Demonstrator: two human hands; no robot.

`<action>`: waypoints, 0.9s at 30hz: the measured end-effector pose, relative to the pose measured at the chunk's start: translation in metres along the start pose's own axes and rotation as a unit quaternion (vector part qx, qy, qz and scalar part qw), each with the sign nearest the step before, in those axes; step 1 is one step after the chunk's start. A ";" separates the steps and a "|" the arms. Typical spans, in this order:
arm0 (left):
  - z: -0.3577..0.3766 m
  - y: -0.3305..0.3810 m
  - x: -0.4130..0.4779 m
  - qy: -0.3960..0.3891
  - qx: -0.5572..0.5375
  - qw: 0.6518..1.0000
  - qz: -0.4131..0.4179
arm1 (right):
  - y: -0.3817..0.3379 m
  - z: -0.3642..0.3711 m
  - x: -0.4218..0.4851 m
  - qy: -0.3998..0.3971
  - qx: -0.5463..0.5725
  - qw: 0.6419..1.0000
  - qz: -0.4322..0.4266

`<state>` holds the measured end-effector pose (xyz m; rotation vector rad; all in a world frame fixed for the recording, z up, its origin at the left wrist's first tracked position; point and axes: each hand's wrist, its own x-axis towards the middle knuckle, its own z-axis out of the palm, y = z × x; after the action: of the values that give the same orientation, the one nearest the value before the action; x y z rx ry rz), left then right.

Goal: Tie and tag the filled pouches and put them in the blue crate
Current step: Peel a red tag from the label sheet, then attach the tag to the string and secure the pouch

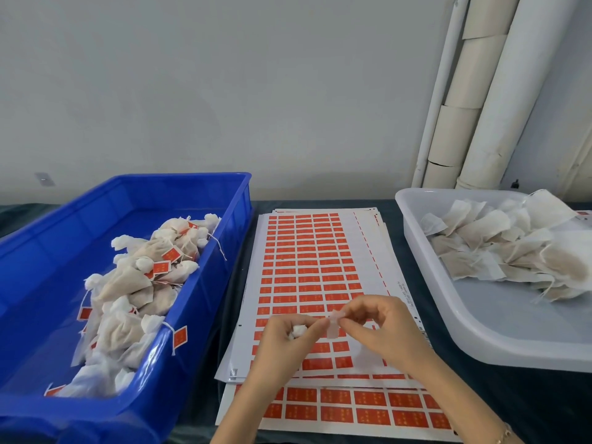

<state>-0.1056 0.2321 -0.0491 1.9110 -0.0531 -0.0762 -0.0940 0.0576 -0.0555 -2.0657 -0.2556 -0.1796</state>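
Observation:
My left hand (283, 339) grips a small white pouch (298, 331) by its bunched top, over the sticker sheets. My right hand (379, 325) pinches a pale tag sticker (333, 323) just to the right of the pouch; both hands meet at the tag. The blue crate (192, 315) at the left holds several tied pouches with red tags (128, 299). A translucent white tray (480, 331) at the right holds several untied filled pouches (512, 251).
A stack of sheets with rows of red stickers (307, 274) lies on the dark table between crate and tray. White pipes (480, 91) run up the wall at the back right. One red tag (179, 337) hangs over the crate's rim.

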 end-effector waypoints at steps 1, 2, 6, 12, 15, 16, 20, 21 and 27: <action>0.000 -0.001 0.000 0.001 -0.005 1.000 -0.008 | -0.002 0.000 0.000 0.001 -0.006 1.000 -0.005; 0.000 -0.001 0.001 -0.001 -0.017 1.000 -0.022 | -0.003 -0.001 -0.001 0.004 -0.015 1.000 -0.013; -0.005 0.001 0.001 -0.047 -0.116 0.987 -0.097 | -0.010 -0.003 -0.003 0.017 -0.065 0.995 -0.072; -0.012 0.005 0.000 -0.061 -0.208 0.967 -0.134 | -0.006 -0.004 -0.005 -0.018 -0.168 0.967 -0.193; -0.015 0.007 -0.001 -0.050 -0.185 0.973 -0.131 | -0.005 -0.004 -0.008 -0.039 -0.223 0.949 -0.221; -0.015 0.007 -0.002 -0.037 -0.164 0.977 -0.130 | -0.007 -0.002 -0.009 -0.033 -0.213 0.952 -0.219; -0.029 0.017 -0.012 0.013 -0.097 0.993 -0.061 | -0.034 0.012 -0.005 0.017 -0.055 0.986 -0.156; -0.035 0.020 -0.016 0.018 -0.080 0.996 -0.031 | -0.043 0.017 -0.002 0.020 -0.033 0.989 -0.145; -0.101 0.030 -0.053 0.077 -0.029 0.992 0.091 | -0.102 0.056 0.020 -0.028 0.011 0.980 -0.194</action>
<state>-0.1506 0.3210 0.0140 1.8398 -0.1187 0.1906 -0.0996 0.1567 0.0080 -1.9823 -0.6935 -0.3537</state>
